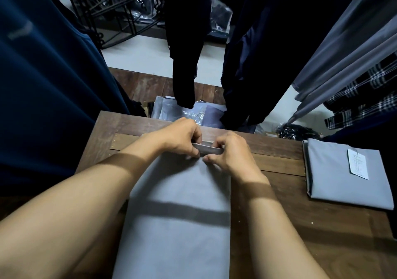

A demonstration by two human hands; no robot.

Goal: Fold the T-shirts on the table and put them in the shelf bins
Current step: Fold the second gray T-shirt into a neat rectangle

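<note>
On the table (268, 214), a long grey shirt (178, 210) lies mid-frame only half folded, its far collar edge pinched by left hand (180, 138) and right hand (229, 154), while one folded shirt (341, 171) waits at right, unbinned.

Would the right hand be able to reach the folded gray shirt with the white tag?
Probably yes. Only bare table lies between the right hand and the folded shirt. That hand is pinching the long gray shirt, though, so it must let go first.
</note>
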